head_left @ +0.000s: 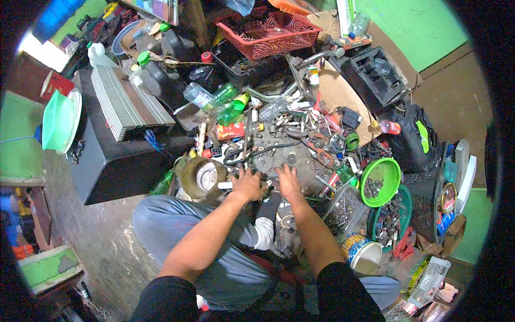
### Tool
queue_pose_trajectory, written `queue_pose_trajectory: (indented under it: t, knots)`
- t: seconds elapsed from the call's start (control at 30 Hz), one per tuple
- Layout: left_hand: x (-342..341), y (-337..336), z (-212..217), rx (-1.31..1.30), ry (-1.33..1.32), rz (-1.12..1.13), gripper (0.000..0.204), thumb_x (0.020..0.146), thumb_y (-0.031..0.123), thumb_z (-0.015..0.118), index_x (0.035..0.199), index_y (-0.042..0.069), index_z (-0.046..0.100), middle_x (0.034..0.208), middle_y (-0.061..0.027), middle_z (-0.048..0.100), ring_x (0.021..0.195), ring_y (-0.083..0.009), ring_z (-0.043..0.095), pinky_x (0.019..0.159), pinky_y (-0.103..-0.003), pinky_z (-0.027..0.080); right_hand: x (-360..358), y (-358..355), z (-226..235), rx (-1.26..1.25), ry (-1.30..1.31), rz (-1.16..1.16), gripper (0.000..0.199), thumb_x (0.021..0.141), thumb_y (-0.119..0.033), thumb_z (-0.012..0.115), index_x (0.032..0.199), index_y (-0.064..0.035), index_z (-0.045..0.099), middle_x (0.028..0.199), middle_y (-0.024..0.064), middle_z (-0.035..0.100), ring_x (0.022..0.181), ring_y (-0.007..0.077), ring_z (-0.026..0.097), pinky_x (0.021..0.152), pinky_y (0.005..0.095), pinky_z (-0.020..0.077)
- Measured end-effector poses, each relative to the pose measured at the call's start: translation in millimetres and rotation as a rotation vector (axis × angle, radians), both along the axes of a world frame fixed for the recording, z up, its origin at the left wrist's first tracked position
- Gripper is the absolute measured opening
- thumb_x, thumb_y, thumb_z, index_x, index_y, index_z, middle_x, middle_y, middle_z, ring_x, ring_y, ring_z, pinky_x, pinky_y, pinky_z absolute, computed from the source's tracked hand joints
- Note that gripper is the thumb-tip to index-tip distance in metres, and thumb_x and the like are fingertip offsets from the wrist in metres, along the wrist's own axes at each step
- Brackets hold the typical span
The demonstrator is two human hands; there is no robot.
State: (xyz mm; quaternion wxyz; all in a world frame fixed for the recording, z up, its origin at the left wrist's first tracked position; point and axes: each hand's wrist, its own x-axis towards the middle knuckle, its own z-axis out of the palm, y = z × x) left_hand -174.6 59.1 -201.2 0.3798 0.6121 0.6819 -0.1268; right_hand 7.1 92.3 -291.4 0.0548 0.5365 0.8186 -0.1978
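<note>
My left hand point(248, 185) rests palm down on the cluttered grey work surface, its fingers spread and reaching forward. A small white piece point(225, 185) pokes out beside it, next to a round brownish tin point(185, 174) on the left. Just ahead of the fingertips lies a bent black cable point(244, 158). My right hand point(288, 183) is also palm down with parted fingers, close to a round grey metal disc point(291, 156). Neither hand visibly grips anything; the undersides of both are hidden. Red-handled pliers point(324, 156) lie farther right.
Right of me stand a bright green bowl point(395, 174) of small parts and a clear box point(343, 212) of screws. A black cabinet point(118, 161) carries a ribbed metal amplifier point(126, 102) at left. Beyond are green bottles point(229, 114) and a red basket point(268, 43).
</note>
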Motion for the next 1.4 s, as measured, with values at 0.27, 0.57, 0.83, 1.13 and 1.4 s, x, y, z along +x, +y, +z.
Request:
queue_pose_trajectory:
  t: [0.27, 0.57, 0.83, 1.13, 1.4]
  knots:
    - [-2.1, -0.8, 4.7, -0.022, -0.022, 0.040, 0.064, 0.089, 0.051, 0.055, 0.139, 0.012, 0.044, 0.150, -0.0206, 0.030, 0.143, -0.0423, 0.017, 0.107, -0.070, 0.017, 27.2, 17.4, -29.9, -0.005, 0.127, -0.341, 0.046, 0.082, -0.006, 0.061, 0.127, -0.0124, 0.053, 0.113, 0.0250, 0.056, 0.104, 0.0444, 0.054, 0.087, 0.0501, 0.0486]
    - [-3.5, 4.3, -6.5, -0.054, 0.007, 0.038, 0.067, 0.087, 0.052, 0.058, 0.140, 0.014, 0.043, 0.147, -0.0207, 0.035, 0.139, -0.0434, 0.025, 0.106, -0.068, 0.022, 25.1, 9.1, -3.6, 0.027, 0.290, -0.199, 0.041, 0.086, -0.011, 0.060, 0.125, -0.0070, 0.050, 0.106, 0.0262, 0.056, 0.101, 0.0460, 0.054, 0.085, 0.0521, 0.0454]
    - [-6.5, 6.5, -2.3, -0.103, 0.007, 0.094, 0.067, 0.088, 0.049, 0.058, 0.141, 0.010, 0.042, 0.148, -0.0186, 0.035, 0.142, -0.0393, 0.023, 0.109, -0.063, 0.021, -62.6, 45.3, 48.6, 0.074, 0.415, -0.286, 0.037, 0.089, -0.014, 0.058, 0.125, -0.0065, 0.052, 0.105, 0.0258, 0.056, 0.102, 0.0443, 0.055, 0.085, 0.0506, 0.0461]
    - [5.7, 19.2, 2.2, -0.114, 0.030, 0.061, 0.062, 0.089, 0.049, 0.055, 0.137, 0.009, 0.047, 0.146, -0.0177, 0.039, 0.140, -0.0403, 0.027, 0.109, -0.062, 0.022, -76.5, 99.4, -3.3, 0.157, 0.071, -0.119, 0.059, 0.084, -0.026, 0.068, 0.136, -0.0166, 0.043, 0.132, 0.0156, 0.046, 0.117, 0.0344, 0.051, 0.090, 0.0486, 0.0486]
    - [15.4, 25.2, -3.6, -0.085, -0.005, 0.037, 0.060, 0.088, 0.052, 0.055, 0.136, 0.016, 0.048, 0.143, -0.0207, 0.042, 0.134, -0.0434, 0.035, 0.108, -0.064, 0.024, -82.9, 87.7, -10.1, 0.215, -0.069, -0.339, 0.037, 0.093, -0.017, 0.049, 0.129, -0.0267, 0.050, 0.139, 0.0119, 0.040, 0.126, 0.0379, 0.040, 0.096, 0.0588, 0.0411]
